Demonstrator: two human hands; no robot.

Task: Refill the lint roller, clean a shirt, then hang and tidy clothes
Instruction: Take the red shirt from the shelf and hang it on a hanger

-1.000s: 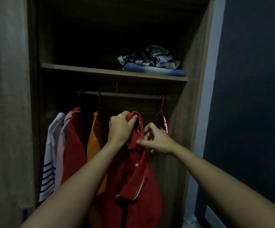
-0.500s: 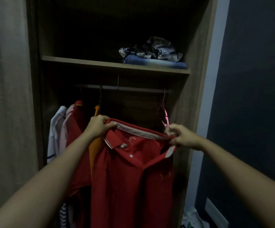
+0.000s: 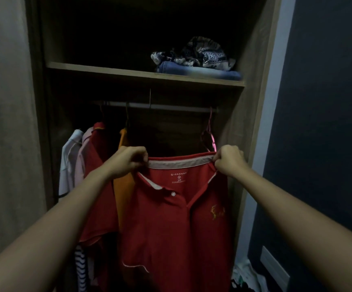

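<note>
Holding red polo shirt (image 3: 177,224) up by collar (image 3: 179,163), left hand (image 3: 128,162) and right hand (image 3: 229,161) fingers (image 3: 140,158) clenched on its ends. Best: collar taut, level, then pink hanger (image 3: 210,137) slipped inside neck.

**Dim room, open wardrobe**

A wooden wardrobe (image 3: 253,102) fills the centre, its shelf (image 3: 107,69) crossing the upper middle, a metal rail (image 3: 170,106) just beneath. A pale grained panel (image 3: 4,123) covers the left edge. At right, a dark blue wall (image 3: 329,102) carries a white plate (image 3: 275,266) low down.
</note>
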